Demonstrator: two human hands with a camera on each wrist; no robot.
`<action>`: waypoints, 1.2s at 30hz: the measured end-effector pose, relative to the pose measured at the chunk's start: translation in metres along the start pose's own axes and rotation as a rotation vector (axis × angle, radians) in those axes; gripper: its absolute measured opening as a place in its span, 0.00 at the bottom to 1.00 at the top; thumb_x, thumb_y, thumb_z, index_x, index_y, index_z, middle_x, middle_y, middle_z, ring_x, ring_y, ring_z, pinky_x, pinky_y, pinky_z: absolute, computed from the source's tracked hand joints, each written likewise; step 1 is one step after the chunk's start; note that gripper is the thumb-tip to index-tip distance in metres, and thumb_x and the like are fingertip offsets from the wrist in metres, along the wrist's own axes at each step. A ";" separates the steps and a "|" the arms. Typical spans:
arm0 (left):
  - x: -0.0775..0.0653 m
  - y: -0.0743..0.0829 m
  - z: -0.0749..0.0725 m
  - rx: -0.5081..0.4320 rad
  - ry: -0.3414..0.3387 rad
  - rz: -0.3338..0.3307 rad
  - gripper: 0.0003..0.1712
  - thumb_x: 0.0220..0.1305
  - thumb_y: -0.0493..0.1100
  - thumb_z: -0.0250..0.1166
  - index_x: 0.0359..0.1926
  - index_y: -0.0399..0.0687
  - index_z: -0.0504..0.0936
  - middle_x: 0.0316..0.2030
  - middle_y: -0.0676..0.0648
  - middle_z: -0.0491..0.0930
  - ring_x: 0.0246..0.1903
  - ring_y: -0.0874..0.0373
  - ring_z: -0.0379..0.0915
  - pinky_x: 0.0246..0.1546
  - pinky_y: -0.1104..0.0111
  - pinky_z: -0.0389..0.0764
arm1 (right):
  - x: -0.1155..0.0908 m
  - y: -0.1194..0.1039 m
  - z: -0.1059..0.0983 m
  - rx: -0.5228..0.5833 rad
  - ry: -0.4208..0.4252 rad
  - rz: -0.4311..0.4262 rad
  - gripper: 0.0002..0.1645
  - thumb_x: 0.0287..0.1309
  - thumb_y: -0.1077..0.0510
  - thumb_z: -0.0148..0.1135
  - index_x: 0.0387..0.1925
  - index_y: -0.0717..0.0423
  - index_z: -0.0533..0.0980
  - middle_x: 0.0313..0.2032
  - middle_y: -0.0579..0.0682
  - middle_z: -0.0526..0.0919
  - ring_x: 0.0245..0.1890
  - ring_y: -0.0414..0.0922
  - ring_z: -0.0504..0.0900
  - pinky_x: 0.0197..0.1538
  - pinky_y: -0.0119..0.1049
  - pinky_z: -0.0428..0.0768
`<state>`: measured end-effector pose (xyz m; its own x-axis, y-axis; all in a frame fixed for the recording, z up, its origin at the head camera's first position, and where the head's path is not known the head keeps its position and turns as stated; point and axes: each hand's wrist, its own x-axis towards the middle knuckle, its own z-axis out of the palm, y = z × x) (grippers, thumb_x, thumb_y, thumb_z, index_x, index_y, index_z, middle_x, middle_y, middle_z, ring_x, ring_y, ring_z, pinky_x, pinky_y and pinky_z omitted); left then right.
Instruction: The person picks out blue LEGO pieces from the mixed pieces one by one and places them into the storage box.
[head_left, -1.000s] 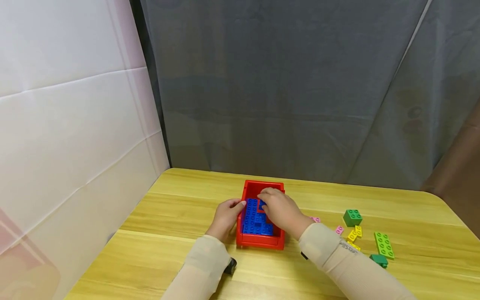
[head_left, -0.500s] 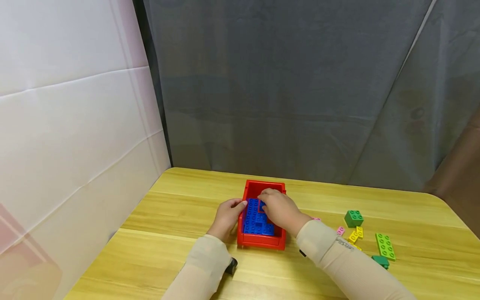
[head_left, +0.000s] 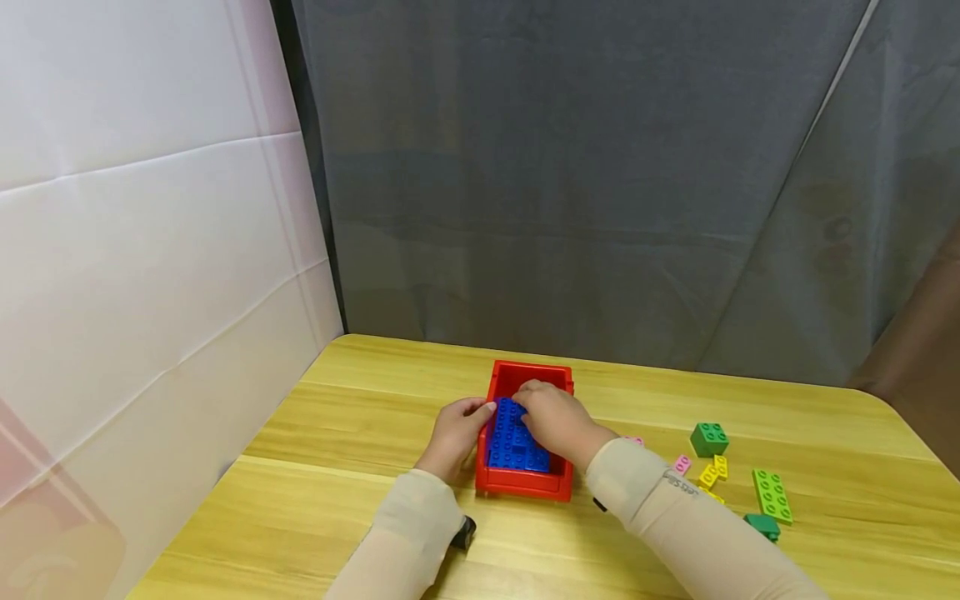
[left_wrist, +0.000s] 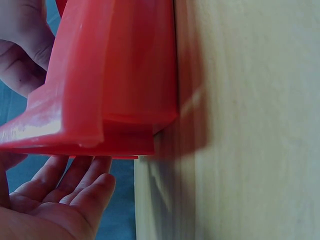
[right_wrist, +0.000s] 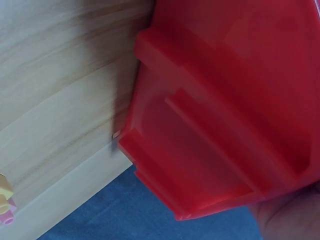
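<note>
A red open bin (head_left: 522,487) stands on the wooden table in the head view, with blue studded bricks (head_left: 506,442) packed inside. My left hand (head_left: 452,435) holds the bin's left wall, its thumb over the rim and its fingers outside; the left wrist view shows those fingers (left_wrist: 95,195) beside the rim. Inside the bin, my right hand (head_left: 558,421) has bent fingers at a blue brick, mostly hidden under them, at the right side of the blue layer. The right wrist view is filled by the bin's red outer wall (right_wrist: 200,125); my right fingers are outside it.
Right of the bin lie a dark green brick (head_left: 708,439), a pink brick (head_left: 682,464), yellow bricks (head_left: 708,477), a lime brick (head_left: 772,495) and a teal green piece (head_left: 762,526). A grey curtain (head_left: 570,183) hangs behind the table; a white one (head_left: 150,250) hangs at left.
The red gap around the blue brick at my right fingertips has closed, and that brick now lies against the other blue bricks. My left hand keeps its place on the bin.
</note>
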<state>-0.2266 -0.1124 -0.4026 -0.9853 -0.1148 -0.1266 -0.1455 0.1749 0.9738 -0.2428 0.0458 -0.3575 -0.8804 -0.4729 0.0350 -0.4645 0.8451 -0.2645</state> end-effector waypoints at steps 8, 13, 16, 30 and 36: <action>0.000 0.000 0.001 0.005 -0.002 -0.004 0.21 0.70 0.46 0.58 0.56 0.35 0.77 0.53 0.38 0.78 0.53 0.44 0.74 0.58 0.52 0.74 | 0.001 0.002 0.002 0.017 -0.026 0.027 0.24 0.62 0.60 0.62 0.60 0.58 0.75 0.60 0.56 0.76 0.62 0.54 0.73 0.62 0.49 0.73; 0.000 0.000 0.001 0.005 -0.001 -0.006 0.21 0.70 0.46 0.58 0.56 0.36 0.77 0.53 0.38 0.78 0.54 0.44 0.74 0.58 0.52 0.74 | 0.001 0.004 0.004 0.019 -0.042 0.030 0.24 0.62 0.60 0.62 0.60 0.58 0.75 0.60 0.56 0.75 0.62 0.54 0.73 0.62 0.49 0.72; 0.000 0.000 0.001 0.005 0.001 -0.004 0.21 0.70 0.46 0.58 0.56 0.35 0.78 0.53 0.38 0.78 0.54 0.44 0.74 0.58 0.52 0.74 | 0.002 0.006 0.005 0.029 -0.052 0.034 0.24 0.62 0.60 0.62 0.60 0.58 0.74 0.61 0.56 0.75 0.62 0.54 0.72 0.62 0.49 0.72; 0.001 0.001 0.001 0.014 0.016 0.018 0.20 0.69 0.44 0.58 0.55 0.34 0.78 0.53 0.36 0.78 0.54 0.42 0.74 0.58 0.52 0.74 | 0.004 0.003 0.005 0.027 -0.093 0.030 0.25 0.62 0.60 0.62 0.61 0.56 0.74 0.61 0.55 0.75 0.63 0.53 0.72 0.63 0.48 0.72; 0.000 0.001 0.001 0.018 0.017 0.011 0.20 0.70 0.44 0.58 0.56 0.35 0.78 0.53 0.37 0.78 0.54 0.43 0.74 0.58 0.52 0.74 | 0.006 0.003 0.004 0.029 -0.103 0.022 0.24 0.62 0.60 0.62 0.60 0.57 0.75 0.60 0.55 0.76 0.62 0.53 0.73 0.63 0.48 0.72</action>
<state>-0.2267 -0.1112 -0.4018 -0.9851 -0.1293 -0.1130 -0.1368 0.1936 0.9715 -0.2496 0.0444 -0.3624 -0.8751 -0.4788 -0.0698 -0.4409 0.8486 -0.2923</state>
